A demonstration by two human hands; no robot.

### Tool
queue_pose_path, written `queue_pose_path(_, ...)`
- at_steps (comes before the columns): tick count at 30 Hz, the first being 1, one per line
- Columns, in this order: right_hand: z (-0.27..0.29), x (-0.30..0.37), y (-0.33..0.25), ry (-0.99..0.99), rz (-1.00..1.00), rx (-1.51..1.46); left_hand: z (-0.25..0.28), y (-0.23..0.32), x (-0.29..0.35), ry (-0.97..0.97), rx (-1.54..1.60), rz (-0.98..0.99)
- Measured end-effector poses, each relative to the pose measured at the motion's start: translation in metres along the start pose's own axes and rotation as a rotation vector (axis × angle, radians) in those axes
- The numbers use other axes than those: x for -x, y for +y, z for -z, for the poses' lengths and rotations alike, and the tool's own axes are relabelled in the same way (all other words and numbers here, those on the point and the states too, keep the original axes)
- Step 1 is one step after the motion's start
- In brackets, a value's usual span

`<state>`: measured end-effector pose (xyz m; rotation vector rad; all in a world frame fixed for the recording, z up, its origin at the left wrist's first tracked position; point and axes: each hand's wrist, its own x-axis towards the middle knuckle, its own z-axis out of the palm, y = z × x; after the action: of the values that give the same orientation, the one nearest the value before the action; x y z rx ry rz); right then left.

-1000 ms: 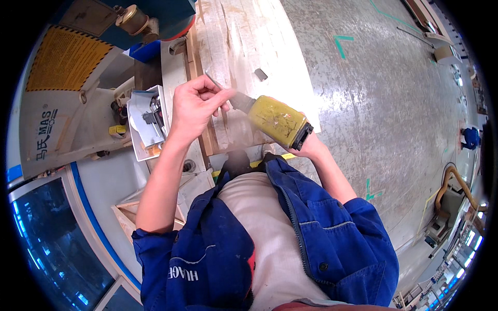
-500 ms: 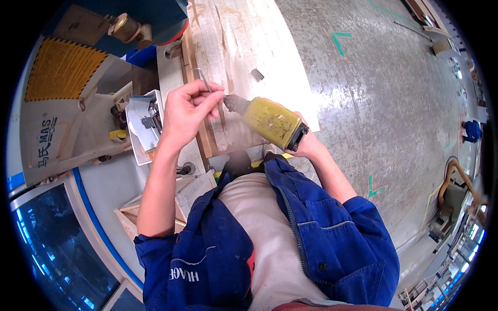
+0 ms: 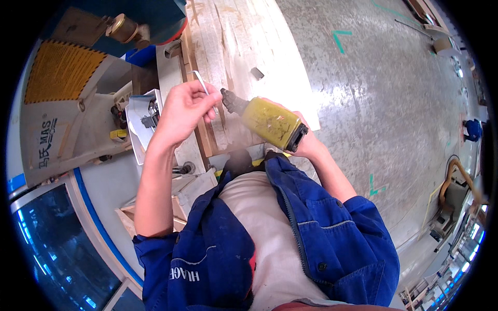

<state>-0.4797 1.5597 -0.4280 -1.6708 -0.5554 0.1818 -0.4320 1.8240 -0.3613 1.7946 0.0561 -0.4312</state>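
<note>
My left hand [image 3: 182, 113] pinches a thin L-shaped hex key [image 3: 200, 82] between thumb and fingers. Its short bent end points up and to the left, and its lower end shows below the fingertips. My right hand [image 3: 307, 143] is wrapped round a worn yellow-green handheld power tool [image 3: 274, 123], most of its fingers hidden behind the body. The tool lies tilted, its dark nose [image 3: 233, 101] aimed at my left fingertips, with a small gap between nose and fingers. Both hands are above the near end of a pale wooden board [image 3: 244, 31].
On the board rests a small dark grey block [image 3: 257, 73]. At the left, a white box [image 3: 139, 142] holds metal parts, beside a machine with a brass-coloured fitting [image 3: 122, 28]. Scuffed grey floor [image 3: 353, 103] with green tape corners stretches along the right.
My left hand has drawn slightly left, away from the tool's nose. The hex key has shifted and turned a little in its fingers. My right hand and the power tool stay almost in place.
</note>
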Motion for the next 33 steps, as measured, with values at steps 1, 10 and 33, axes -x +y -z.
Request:
queue_pose_path(1, 0.002, 0.003, -0.001, 0.033, 0.044, 0.026, 0.004, -0.009, -0.003, 0.038, 0.031, -0.006)
queue_pose_path(10, 0.024, 0.019, 0.029, 0.058, 0.197, 0.309, -0.016, -0.121, -0.051, 0.057, -0.477, 0.266)
queue_pose_path(33, 0.026, 0.013, 0.006, -0.018, 0.011, 0.098, -0.016, 0.017, -0.03, -0.294, -0.598, -0.5)
